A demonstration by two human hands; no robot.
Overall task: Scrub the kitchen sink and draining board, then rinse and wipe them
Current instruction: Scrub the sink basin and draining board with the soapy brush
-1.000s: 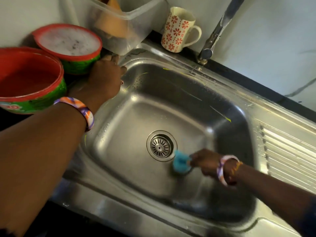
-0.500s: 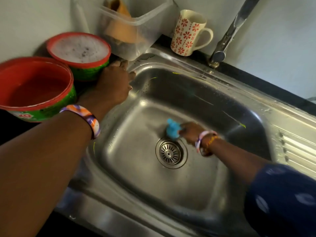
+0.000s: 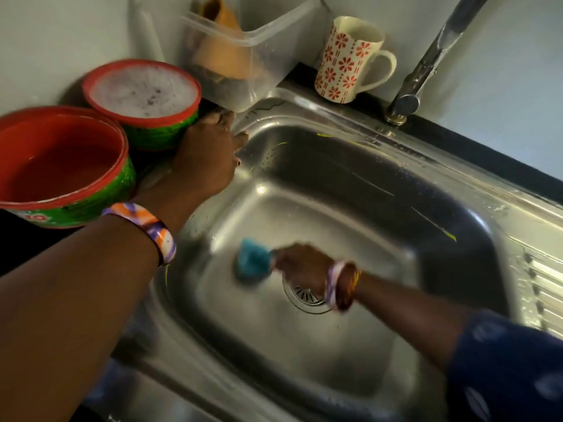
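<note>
Right hand point(image 3: 300, 264) grips blue scrubber point(image 3: 251, 263), pressing it on sink point(image 3: 350, 190) floor just beside drain point(image 3: 304, 296), likely mid-scrub. Left hand point(image 3: 207, 156) rests relaxed, fingers spread, on sink's far left corner beside foamy bowl point(image 3: 141, 100), probably bracing. Draining board point(image 3: 545, 287) at right edge, untouched.

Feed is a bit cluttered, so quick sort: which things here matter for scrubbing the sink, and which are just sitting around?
In the job:
- sink
- blue scrubber, gripped by the right hand
- draining board
- left hand, resting on the sink's rim
- bowl of suds, probably
- tap

Lying about:
- flowered mug
- clear plastic tub
- red bowl
</note>
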